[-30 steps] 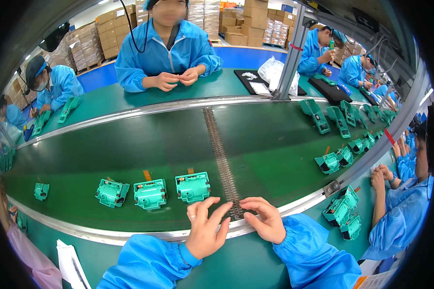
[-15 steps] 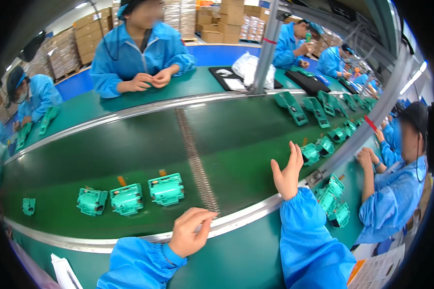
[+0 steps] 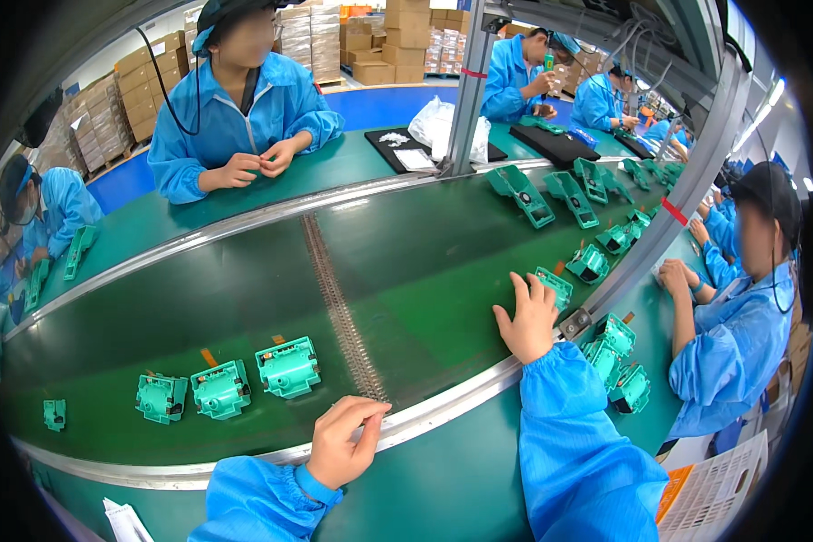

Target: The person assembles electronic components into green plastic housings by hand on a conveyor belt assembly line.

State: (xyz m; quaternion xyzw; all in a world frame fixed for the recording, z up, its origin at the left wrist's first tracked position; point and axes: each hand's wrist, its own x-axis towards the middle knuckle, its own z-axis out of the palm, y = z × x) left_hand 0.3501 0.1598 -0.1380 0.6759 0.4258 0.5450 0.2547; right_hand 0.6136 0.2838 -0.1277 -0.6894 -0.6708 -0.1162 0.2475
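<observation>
Housing (image 3: 561, 287) at the fingers of an open right hand (image 3: 530, 327)

The housing sits on the green belt (image 3: 443, 298), close to the near rail (image 3: 461, 396) and the grey post (image 3: 643, 253), partly hidden by the hand. The person's right hand is spread, thumb well out to the left, with nothing gripped; whether a fingertip touches the housing cannot be told. The left hand (image 3: 345, 443) is curled by the rail, near the end of the belt's seam (image 3: 339, 307), thumb close to the fingers; nothing shows in it, and whether it pinches something small cannot be told.

The housing looks like moulded plastic: probably light, stiff and a little slick on its smooth faces, with edges firm enough to bear a squeeze. The best hold would be thumb and fingers across its two opposite side walls. The orange tab (image 3: 558, 268) at its upper edge looks thin and easily creased, so fingers should keep off it.

Three similar housings (image 3: 220, 390) stand in a row on the belt's left part, with a smaller green part (image 3: 54, 414) further left. More green pieces (image 3: 630, 388) lie clustered on the bench (image 3: 425, 492), beside a neighbour (image 3: 736, 334) in blue.
</observation>
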